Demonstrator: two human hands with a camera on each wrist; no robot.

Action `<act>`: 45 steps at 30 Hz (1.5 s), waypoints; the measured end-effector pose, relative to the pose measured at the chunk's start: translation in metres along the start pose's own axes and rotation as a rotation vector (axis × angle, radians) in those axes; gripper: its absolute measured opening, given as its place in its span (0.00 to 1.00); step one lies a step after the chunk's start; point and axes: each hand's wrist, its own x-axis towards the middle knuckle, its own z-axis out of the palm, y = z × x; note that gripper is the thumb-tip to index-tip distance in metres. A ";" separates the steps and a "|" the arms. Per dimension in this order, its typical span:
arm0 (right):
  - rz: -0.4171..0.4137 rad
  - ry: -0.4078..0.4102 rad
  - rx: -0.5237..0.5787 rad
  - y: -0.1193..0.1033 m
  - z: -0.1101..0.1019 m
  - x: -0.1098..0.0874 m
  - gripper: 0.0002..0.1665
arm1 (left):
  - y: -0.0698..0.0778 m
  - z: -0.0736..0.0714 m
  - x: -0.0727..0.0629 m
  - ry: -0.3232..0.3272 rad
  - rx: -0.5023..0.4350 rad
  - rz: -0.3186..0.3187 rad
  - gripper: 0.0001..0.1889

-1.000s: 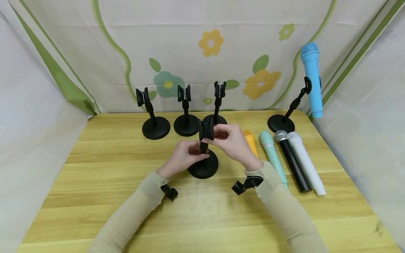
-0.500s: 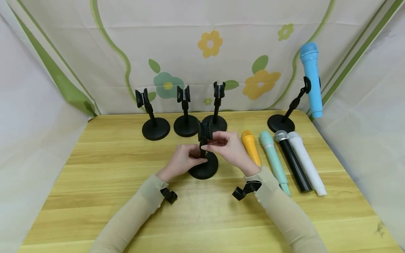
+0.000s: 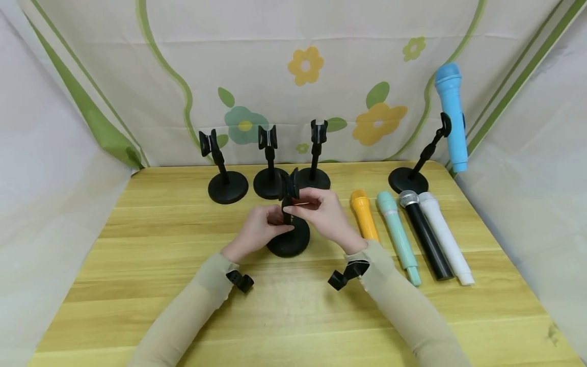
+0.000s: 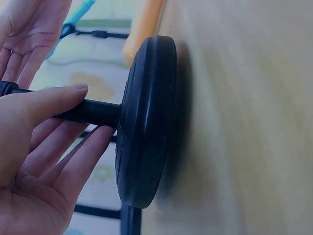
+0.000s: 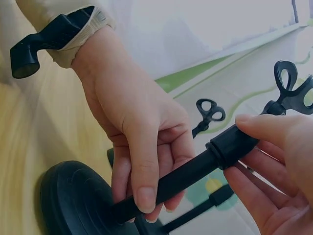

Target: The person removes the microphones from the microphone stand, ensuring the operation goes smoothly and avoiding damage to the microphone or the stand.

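In the head view, a black desktop microphone stand (image 3: 289, 239) stands between my hands at mid-table. My left hand (image 3: 257, 228) grips the lower part of its pole, thumb on one side and fingers on the other; the left wrist view shows this hold just above the round base (image 4: 146, 122). Higher up, my right hand (image 3: 324, 214) pinches the thicker collar (image 5: 234, 143) below the clip. The two-lobed clip (image 5: 293, 90) is free of any microphone. Whether the base fully touches the table, I cannot tell.
Three similar stands (image 3: 228, 187) line the back edge. At back right, another stand (image 3: 408, 179) holds a blue microphone (image 3: 451, 117). Orange (image 3: 364, 214), mint (image 3: 398, 237), black (image 3: 426, 237) and white microphones (image 3: 447, 239) lie on the right of the table (image 3: 137, 285).
Both hands and the held stand have shifted slightly left. The right hand has slid from near the clip down to the collar. The other stands and the microphones stay put.
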 end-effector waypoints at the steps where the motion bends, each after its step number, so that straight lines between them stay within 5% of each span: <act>1: -0.010 -0.001 0.006 -0.001 0.002 0.004 0.11 | 0.000 -0.004 0.000 0.008 0.003 0.002 0.10; 9: -0.059 -0.043 0.022 -0.015 0.032 0.043 0.11 | -0.006 -0.048 -0.007 0.132 0.062 0.010 0.08; 21: -0.056 -0.159 0.016 -0.020 0.090 0.081 0.16 | -0.023 -0.104 -0.035 0.182 0.168 -0.143 0.09; 31: -0.075 -0.155 0.005 -0.007 0.117 0.084 0.15 | -0.044 -0.116 -0.048 0.146 0.173 -0.194 0.11; 45: -0.050 -0.150 0.029 -0.006 0.121 0.085 0.15 | -0.051 -0.119 -0.046 0.140 0.180 -0.235 0.12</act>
